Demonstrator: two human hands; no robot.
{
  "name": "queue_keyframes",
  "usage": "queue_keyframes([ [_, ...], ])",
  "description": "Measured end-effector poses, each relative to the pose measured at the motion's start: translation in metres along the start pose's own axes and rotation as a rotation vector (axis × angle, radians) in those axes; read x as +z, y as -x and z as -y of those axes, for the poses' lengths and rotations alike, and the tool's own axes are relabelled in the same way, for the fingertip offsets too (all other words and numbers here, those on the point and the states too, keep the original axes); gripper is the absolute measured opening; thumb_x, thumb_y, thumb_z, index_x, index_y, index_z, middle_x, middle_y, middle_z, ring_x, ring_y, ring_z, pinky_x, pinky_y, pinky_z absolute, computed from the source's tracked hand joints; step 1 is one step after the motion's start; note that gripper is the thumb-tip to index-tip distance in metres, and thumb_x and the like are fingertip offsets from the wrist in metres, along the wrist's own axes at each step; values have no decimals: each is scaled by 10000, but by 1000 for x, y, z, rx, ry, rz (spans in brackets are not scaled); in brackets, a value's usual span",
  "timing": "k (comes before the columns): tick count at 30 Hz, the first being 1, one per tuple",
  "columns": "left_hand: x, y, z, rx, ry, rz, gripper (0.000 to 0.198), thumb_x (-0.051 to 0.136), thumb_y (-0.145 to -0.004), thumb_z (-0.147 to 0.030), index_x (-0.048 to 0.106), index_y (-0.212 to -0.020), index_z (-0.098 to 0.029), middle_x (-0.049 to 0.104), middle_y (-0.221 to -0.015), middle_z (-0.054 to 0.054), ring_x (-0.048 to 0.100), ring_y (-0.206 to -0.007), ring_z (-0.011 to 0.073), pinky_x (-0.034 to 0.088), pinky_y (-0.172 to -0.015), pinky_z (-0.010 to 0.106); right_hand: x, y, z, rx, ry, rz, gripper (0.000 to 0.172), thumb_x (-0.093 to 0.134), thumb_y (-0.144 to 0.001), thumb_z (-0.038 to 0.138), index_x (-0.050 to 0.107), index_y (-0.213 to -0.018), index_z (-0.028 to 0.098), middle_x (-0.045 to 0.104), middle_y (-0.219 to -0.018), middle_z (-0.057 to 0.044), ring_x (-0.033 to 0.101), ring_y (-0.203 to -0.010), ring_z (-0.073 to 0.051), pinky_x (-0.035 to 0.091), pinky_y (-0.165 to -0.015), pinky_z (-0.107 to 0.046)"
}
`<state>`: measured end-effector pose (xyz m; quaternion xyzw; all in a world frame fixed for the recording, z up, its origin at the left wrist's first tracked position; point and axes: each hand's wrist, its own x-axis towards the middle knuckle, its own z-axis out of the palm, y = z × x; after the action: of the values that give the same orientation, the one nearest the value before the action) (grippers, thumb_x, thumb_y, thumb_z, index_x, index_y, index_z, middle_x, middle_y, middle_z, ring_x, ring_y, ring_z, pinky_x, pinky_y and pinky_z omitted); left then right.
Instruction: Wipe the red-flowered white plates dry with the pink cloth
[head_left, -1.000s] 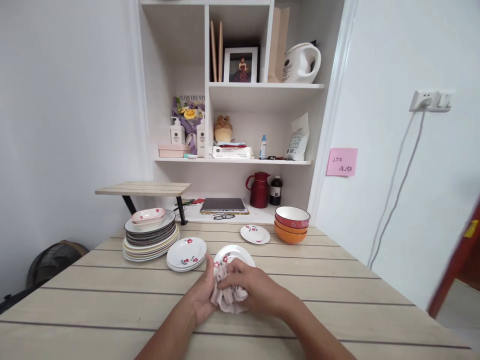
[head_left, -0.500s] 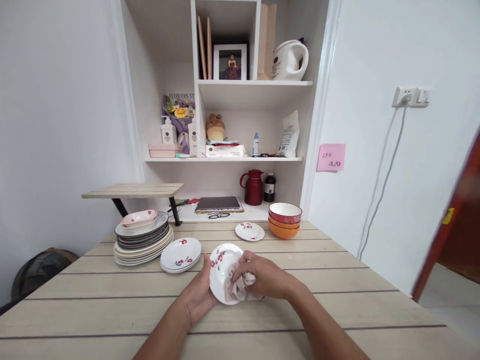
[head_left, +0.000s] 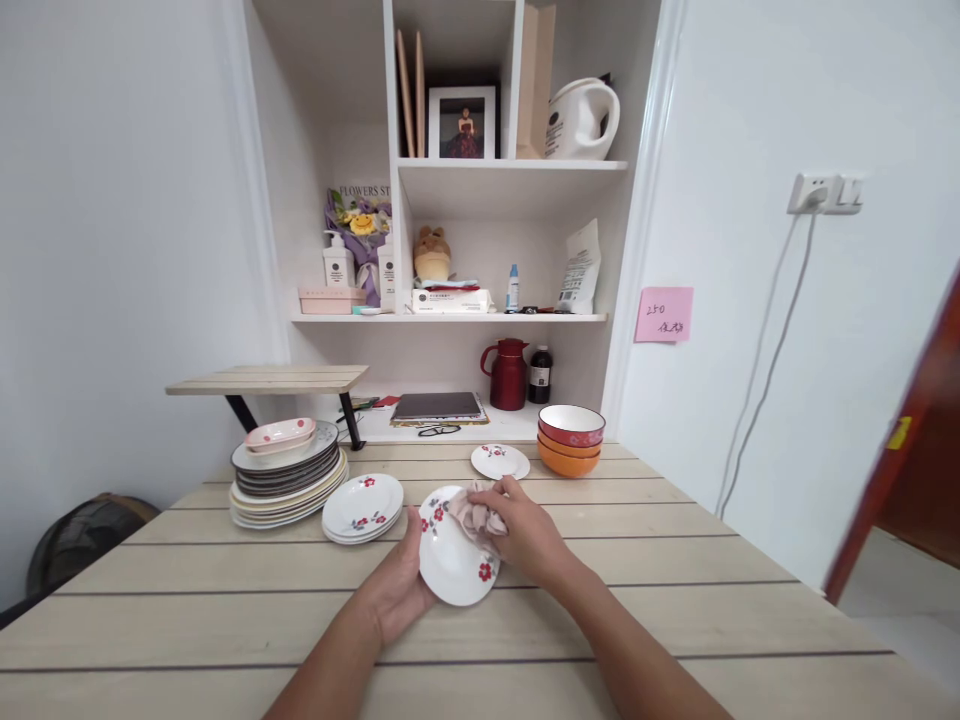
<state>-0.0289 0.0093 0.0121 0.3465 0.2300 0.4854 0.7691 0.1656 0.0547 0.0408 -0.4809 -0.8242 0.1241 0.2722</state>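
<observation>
My left hand (head_left: pixel 396 590) grips the left rim of a small white plate with red flowers (head_left: pixel 451 560), tilted up toward me above the wooden table (head_left: pixel 225 620). My right hand (head_left: pixel 525 535) is closed on a crumpled pale pink cloth (head_left: pixel 474 512) pressed against the plate's upper right edge. Just left of the plate sits a short stack of matching flowered plates (head_left: pixel 363 507). One more flowered plate (head_left: pixel 500 461) lies alone further back.
A tall pile of larger plates (head_left: pixel 287 482) topped by a pink dish stands at the back left. Stacked red and orange bowls (head_left: pixel 571 438) sit at the back right. Behind the table is a white shelf unit with a red jug (head_left: pixel 508 373) and a tablet.
The cloth in my right hand has slid from the plate's lower middle up to its top right edge, uncovering the plate's face. My left hand still holds the plate.
</observation>
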Motion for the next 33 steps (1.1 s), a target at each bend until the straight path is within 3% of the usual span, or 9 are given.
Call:
queue_keyframes([
  [5, 0, 1, 1, 1, 10, 25, 624, 406, -908, -558, 423, -1408, -186, 530, -1380, 150, 452, -1313, 274, 281, -1119, 466, 6, -1, 4, -35, 57, -17, 567, 642, -740, 219, 552, -1277, 378, 509, -1169, -22, 585, -862, -168, 407, -709, -259],
  [12, 5, 3, 0, 10, 28, 93, 627, 380, -915, -555, 377, -1436, -207, 528, -1385, 145, 457, -1311, 266, 296, -1108, 456, 6, 1, 20, -96, 149, 6, 675, 587, -749, 156, 445, -1368, 386, 497, -1236, -46, 579, -843, -179, 406, -658, -251],
  [17, 8, 3, 0, -12, 53, 105, 661, 363, -891, -607, 370, -1437, -234, 547, -1372, 127, 497, -1275, 258, 315, -1095, 443, 5, 7, 34, -224, 123, 54, 733, 601, -741, 145, 390, -1394, 402, 486, -1273, -47, 562, -945, -198, 425, -710, -248],
  [23, 7, 2, 1, 13, 64, 75, 672, 349, -879, -632, 423, -1398, -211, 606, -1302, 121, 535, -1233, 236, 349, -1070, 400, 7, 13, 40, -404, 49, 82, 695, 608, -738, 135, 444, -1364, 387, 498, -1257, -58, 530, -1042, -221, 429, -836, -297],
  [33, 9, 3, 1, -63, 39, -58, 746, 355, -837, -697, 504, -1331, -158, 679, -1167, 157, 623, -1109, 284, 444, -974, 421, -1, 20, 40, -454, -101, 278, 388, 699, -693, 229, 650, -1070, 305, 545, -1085, -4, 551, -905, -157, 420, -768, -244],
])
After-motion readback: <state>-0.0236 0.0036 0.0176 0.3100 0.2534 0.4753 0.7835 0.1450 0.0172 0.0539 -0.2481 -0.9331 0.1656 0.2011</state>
